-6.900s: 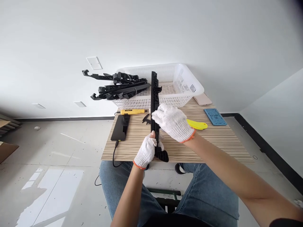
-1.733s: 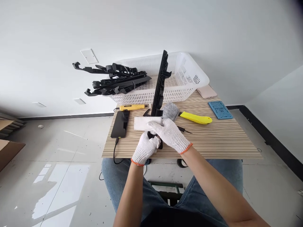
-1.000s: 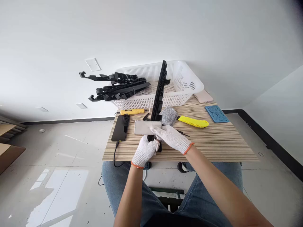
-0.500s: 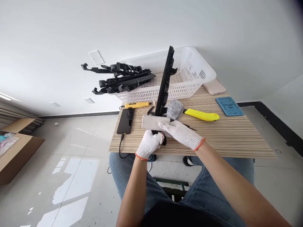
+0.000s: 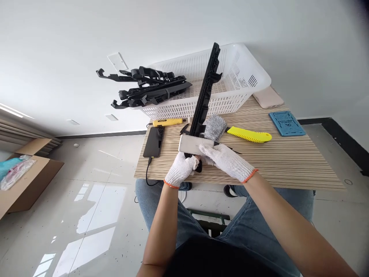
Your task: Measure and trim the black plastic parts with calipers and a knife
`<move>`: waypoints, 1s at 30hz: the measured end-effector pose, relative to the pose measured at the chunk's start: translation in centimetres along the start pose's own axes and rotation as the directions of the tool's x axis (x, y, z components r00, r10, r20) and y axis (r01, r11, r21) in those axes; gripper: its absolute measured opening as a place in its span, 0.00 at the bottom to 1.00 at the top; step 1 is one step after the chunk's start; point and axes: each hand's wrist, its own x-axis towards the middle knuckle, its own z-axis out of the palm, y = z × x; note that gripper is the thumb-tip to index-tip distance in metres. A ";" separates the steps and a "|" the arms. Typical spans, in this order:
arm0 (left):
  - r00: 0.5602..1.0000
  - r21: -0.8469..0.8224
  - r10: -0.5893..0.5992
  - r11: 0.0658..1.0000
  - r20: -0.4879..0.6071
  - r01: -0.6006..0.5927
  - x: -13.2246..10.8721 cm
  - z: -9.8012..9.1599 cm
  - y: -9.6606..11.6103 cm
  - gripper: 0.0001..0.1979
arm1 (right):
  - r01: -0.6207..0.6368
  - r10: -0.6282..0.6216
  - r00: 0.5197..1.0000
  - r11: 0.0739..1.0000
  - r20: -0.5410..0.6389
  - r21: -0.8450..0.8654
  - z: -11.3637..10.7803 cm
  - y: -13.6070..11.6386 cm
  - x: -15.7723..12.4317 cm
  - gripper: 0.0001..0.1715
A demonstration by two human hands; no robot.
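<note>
A long black plastic part point(image 5: 206, 90) stands tilted, its lower end on the striped table point(image 5: 276, 161) near the front edge. My left hand point(image 5: 180, 173), in a white knit glove, is closed around that lower end. Gloved the same way, my right hand point(image 5: 227, 161) grips a flat pale grey block point(image 5: 191, 145) and presses it across the black part just above my left hand. A grey glove point(image 5: 215, 127) lies right behind the block.
A white mesh basket point(image 5: 245, 77) stands at the table's back, with several black parts point(image 5: 147, 90) piled over its left rim. On the table lie a yellow knife point(image 5: 249, 135), a yellow screwdriver point(image 5: 167, 122), a black phone point(image 5: 155, 141) with cable, a blue pad point(image 5: 286, 124) and a pink block point(image 5: 269, 97).
My right hand picked up the pale block and brought it against the black part. The part now leans further right. My head has swung, bringing a cardboard box into view at left.
</note>
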 end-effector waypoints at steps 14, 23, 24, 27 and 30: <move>0.997 -0.036 0.006 0.999 0.082 -0.003 -0.1 -0.5 0.6 0.13 | -0.161 0.110 0.982 0.913 -0.153 -0.375 -3.3 -0.6 -2.2 0.41; 0.998 -0.041 0.002 0.999 0.068 0.001 -0.2 -0.4 0.9 0.13 | -0.168 0.104 0.976 0.921 -0.193 -0.352 -3.1 -0.6 -2.1 0.37; 0.998 -0.040 0.001 0.999 0.068 0.001 -0.2 -0.4 0.9 0.13 | -0.160 0.095 0.977 0.917 -0.189 -0.365 -3.2 -0.6 -2.1 0.38; 0.998 -0.038 -0.003 0.999 0.070 0.005 -0.2 -0.4 0.9 0.13 | -0.150 0.090 0.981 0.913 -0.169 -0.381 -3.6 -0.4 -2.0 0.39; 0.997 -0.039 -0.012 0.999 0.074 0.015 -0.3 -0.3 1.0 0.12 | -0.173 0.143 0.982 0.945 -0.126 -0.279 -3.8 -0.2 -2.5 0.42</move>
